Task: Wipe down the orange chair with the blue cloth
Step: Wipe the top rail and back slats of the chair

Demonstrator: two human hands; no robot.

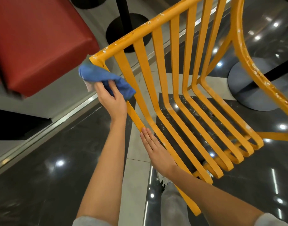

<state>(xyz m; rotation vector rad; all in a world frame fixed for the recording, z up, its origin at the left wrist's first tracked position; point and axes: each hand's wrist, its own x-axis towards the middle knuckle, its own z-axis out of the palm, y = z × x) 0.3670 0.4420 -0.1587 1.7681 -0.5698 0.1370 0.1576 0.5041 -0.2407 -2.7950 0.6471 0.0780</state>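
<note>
While the orange chair (177, 88) is standing tilted over the glossy dark floor (42, 168), with its slatted back and seat facing the camera, the left hand (113, 99) is gripping the blue cloth (105, 79) and pressing it against the chair's upper left corner, where the top rail is meeting the outer side bar. The fingers of that hand are curling round the bunched cloth, with the thumb lying over the top of the fabric. The right hand (154, 149) is resting flat against the same side bar lower down, its fingers straight and held close together, seemingly steadying the frame rather than clasping it. The chair is looking like rigid painted metal, so it is probably stiff and unyielding, light enough to tip with one hand, yet smooth and likely a little slippery under a flat palm; closing the hand round the side bar or the top rail would probably give a surer hold than pushing on a slat. White specks and chipped-looking patches are showing along the top rail and the right-hand bar, so those places are likely needing firmer rubbing. The cloth is soft and limp, and it is folding easily round the narrow bars. A red padded seat (38, 43) is sitting just beside the chair's corner, and a round table base (257, 88) is standing behind the slats.
</note>
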